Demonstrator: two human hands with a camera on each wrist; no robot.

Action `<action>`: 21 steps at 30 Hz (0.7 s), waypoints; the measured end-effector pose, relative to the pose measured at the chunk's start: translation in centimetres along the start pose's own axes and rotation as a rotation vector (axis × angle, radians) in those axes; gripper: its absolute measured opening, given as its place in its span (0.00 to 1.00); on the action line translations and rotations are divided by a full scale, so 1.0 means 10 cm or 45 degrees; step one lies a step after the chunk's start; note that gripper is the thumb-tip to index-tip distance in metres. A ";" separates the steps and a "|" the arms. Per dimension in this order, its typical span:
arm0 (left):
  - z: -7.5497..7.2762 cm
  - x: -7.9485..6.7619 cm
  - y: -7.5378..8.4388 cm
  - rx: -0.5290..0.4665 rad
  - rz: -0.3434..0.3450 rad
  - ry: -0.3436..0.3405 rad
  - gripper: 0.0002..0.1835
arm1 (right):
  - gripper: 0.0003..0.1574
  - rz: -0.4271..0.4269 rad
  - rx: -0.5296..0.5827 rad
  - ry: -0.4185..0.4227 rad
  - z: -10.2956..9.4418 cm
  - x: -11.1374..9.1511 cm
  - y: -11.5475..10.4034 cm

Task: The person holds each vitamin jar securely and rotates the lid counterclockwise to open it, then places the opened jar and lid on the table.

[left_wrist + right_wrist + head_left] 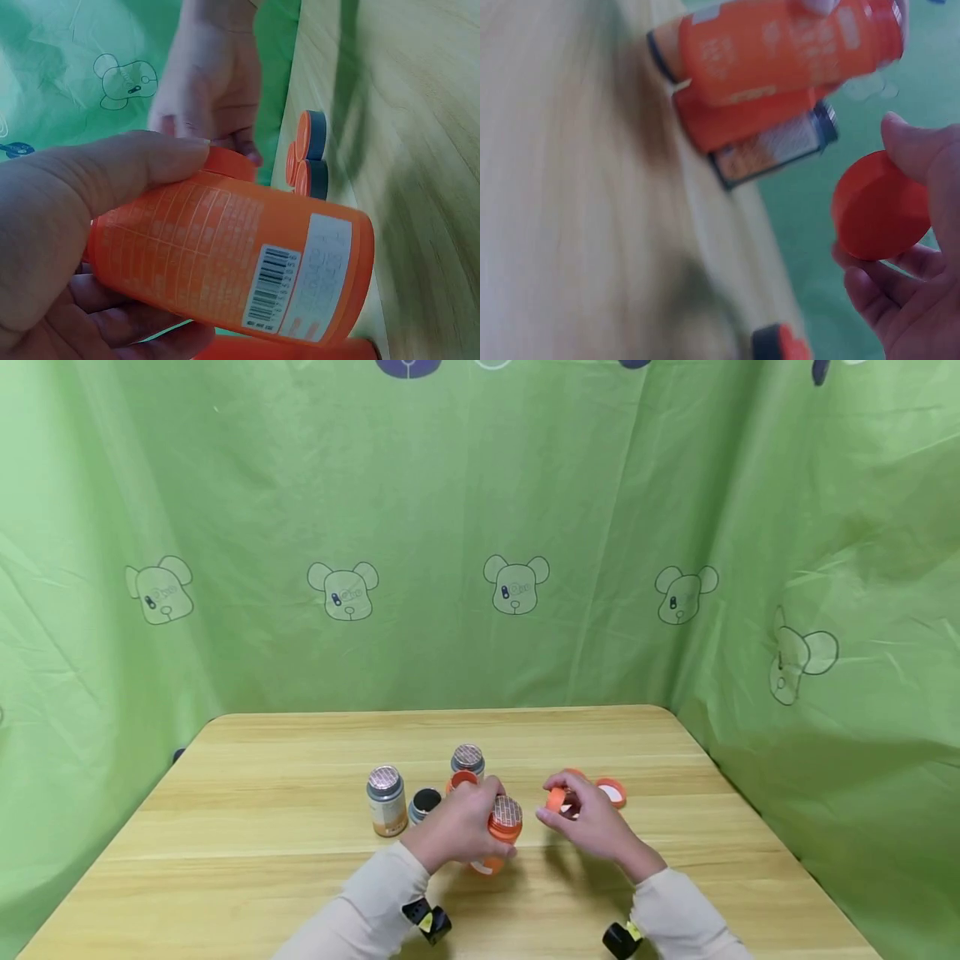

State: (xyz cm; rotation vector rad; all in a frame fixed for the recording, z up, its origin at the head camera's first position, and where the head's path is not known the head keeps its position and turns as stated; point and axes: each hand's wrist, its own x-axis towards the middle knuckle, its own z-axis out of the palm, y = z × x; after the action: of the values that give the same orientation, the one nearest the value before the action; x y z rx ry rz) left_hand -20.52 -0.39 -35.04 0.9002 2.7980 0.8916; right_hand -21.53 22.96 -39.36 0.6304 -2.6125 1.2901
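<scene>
My left hand point(459, 828) grips an orange bottle point(217, 247) with a silver foil seal over its mouth. In the left wrist view the bottle is tilted, its barcode label showing, with the thumb near the neck. To the right, my right hand point(594, 825) pinches an orange cap point(881, 206) between thumb and fingers, apart from the bottle. Behind the left hand stand an orange bottle point(460, 779) without a cap and a dark grey bottle point(425, 802) with a dark open mouth, both partly hidden.
A foil-sealed grey bottle point(387, 806) stands at the left, and another foil-sealed bottle point(468, 757) behind the group. Beyond my right hand, loose caps point(612, 792) lie on the wooden table point(285, 793). A green curtain point(435, 652) hangs behind the table.
</scene>
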 end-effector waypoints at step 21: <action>0.17 0.14 -0.01 0.306 0.042 0.015 0.32 | 0.24 -0.070 -0.429 -0.141 0.04 -0.13 0.37</action>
State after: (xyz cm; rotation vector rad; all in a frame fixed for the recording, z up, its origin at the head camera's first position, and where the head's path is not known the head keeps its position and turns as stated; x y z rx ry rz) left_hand -21.36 1.19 -36.40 0.9743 2.9534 0.5733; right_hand -21.98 25.03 -42.66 0.7233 -2.7866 0.7919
